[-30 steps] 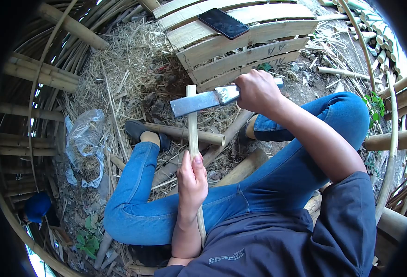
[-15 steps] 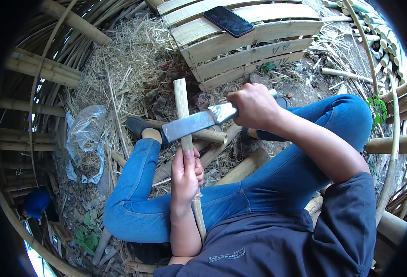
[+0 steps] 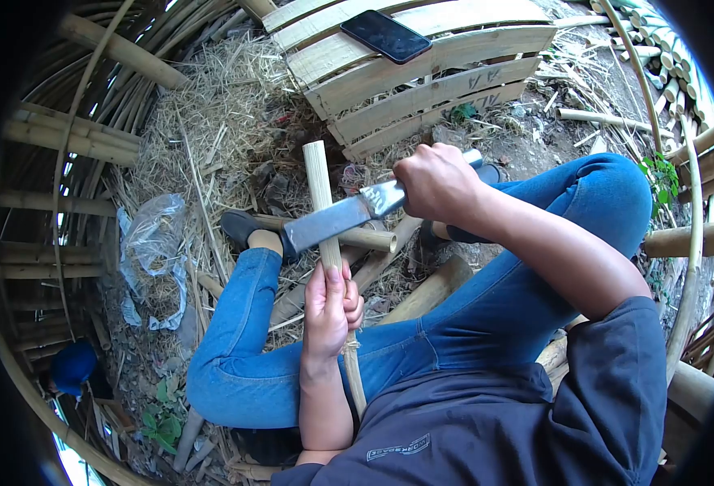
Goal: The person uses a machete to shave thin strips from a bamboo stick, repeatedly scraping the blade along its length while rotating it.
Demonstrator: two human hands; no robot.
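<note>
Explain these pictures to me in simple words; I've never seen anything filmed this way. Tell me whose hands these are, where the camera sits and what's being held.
There is no machine here: a person is working with two bare hands. Every picture comes from one camera worn on that person's head, looking forward and down, so the legs in blue jeans are the wearer's own.

The right hand grips a broad knife by its handle. The left hand holds a pale wooden stick, and the blade crosses it just above that hand.

Beyond them stands a slatted wooden crate with a phone on top. On the ground lie dry straw and a clear plastic bag.
</note>
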